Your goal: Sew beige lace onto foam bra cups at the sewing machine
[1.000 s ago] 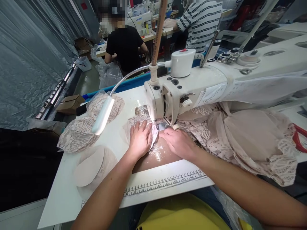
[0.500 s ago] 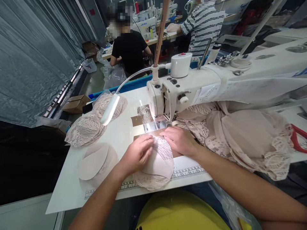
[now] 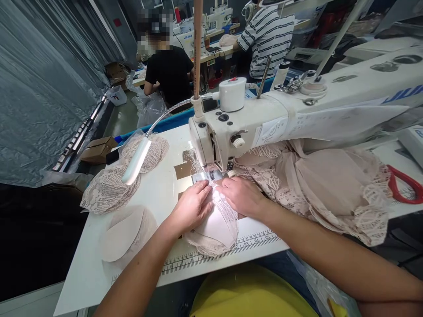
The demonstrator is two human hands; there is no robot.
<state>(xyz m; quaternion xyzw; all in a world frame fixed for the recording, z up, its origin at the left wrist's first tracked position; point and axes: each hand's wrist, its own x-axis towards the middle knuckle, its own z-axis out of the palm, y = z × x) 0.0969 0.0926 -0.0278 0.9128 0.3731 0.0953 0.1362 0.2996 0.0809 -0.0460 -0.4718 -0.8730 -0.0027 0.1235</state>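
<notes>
A beige lace cup piece (image 3: 214, 226) lies under the needle end of the white sewing machine (image 3: 211, 141). My left hand (image 3: 193, 204) presses on its left side, fingers together, the fingertips close to the presser foot. On the other side, my right hand (image 3: 241, 196) has its fingers closed on the piece's upper right edge, just in front of the foot. The foot is partly hidden by glare and my fingers. A printed ruler (image 3: 253, 240) runs along the table's front edge beneath the piece.
Lace cups (image 3: 110, 189) and smooth round pieces (image 3: 124, 233) lie on the left under a lamp (image 3: 136, 163). Joined lace fabric (image 3: 337, 176) and red scissors (image 3: 401, 185) are at right. Two people sit at machines farther back.
The view has shifted, moving the machine and table leftward in the picture. The lace piece and both my hands are closer to the needle, and the piece has turned slightly.
</notes>
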